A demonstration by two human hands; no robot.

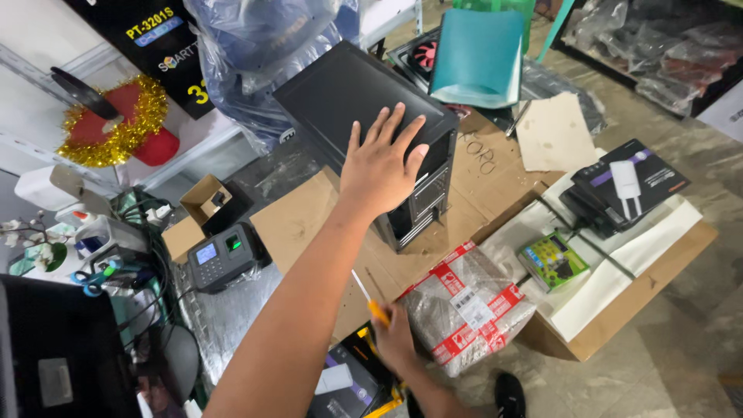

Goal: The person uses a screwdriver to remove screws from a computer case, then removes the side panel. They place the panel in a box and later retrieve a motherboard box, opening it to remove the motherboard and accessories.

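PC tower case, black, laid on its side on flat cardboard, centre-upper frame, front bezel facing lower right. Side panel is braced by left hand: palm flat, fingers spread, pressed on panel near front edge. Right hand, bottom centre, is closed around a screwdriver w/ orange handle, shaft pointed up-left toward case; tip not touching anything.

Step judged: case steadied, tool readied, no screw engaged yet. Next move prob. calls for driver tip to be brought to the case's fasteners w/ left hand keeping pressure; screw positions can't be seen from here.

Around: taped grey parcel just right of driver hand; green small box and dark boxes on white sheet, right; fingerprint terminal left of cardboard; teal folder top centre.
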